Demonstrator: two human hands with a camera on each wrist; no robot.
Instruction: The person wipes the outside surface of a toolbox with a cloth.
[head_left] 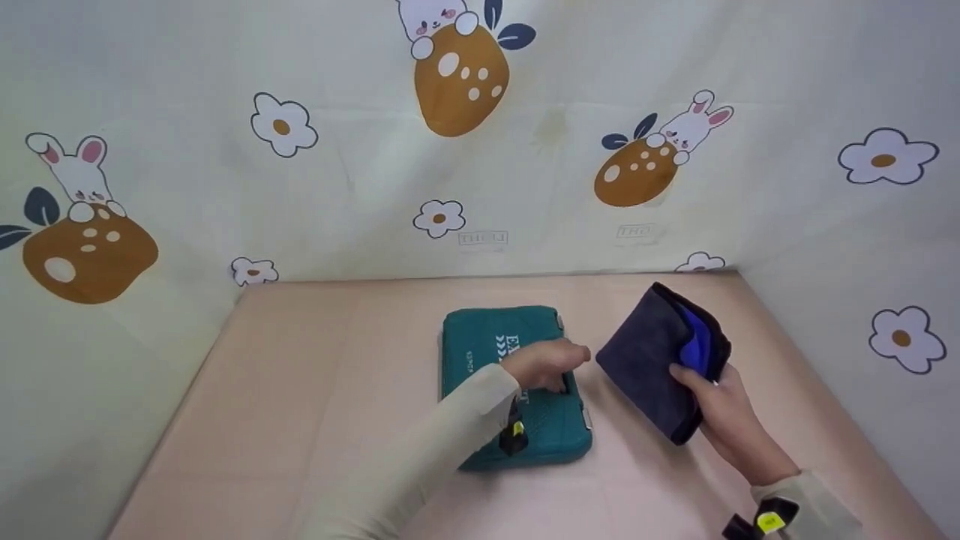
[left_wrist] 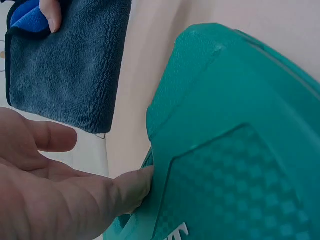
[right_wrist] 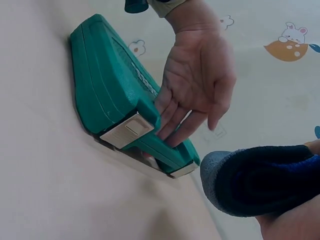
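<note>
A green plastic tool case (head_left: 480, 405) with white lettering and metal latches (right_wrist: 127, 129) lies flat on the table. My left hand (head_left: 546, 361) reaches over its right edge. The fingers (right_wrist: 175, 125) dip into the gap at the case's handle (right_wrist: 159, 150), and a fingertip shows below it; the thumb (left_wrist: 55, 136) stands apart. To the right, my right hand (head_left: 739, 424) grips a folded towel (head_left: 649, 360), dark grey outside and bright blue inside, with black edging. Its thumb (head_left: 694, 381) lies on the grey face, and the towel hides the other fingers. The towel hangs above the table, beside the case.
A pale pink cover (head_left: 360, 375) lies over the table. White sheets printed with rabbits, flowers and brown fruit form a back wall (head_left: 360, 187) and side walls. Each wrist carries a black mount with a yellow patch (head_left: 770, 521).
</note>
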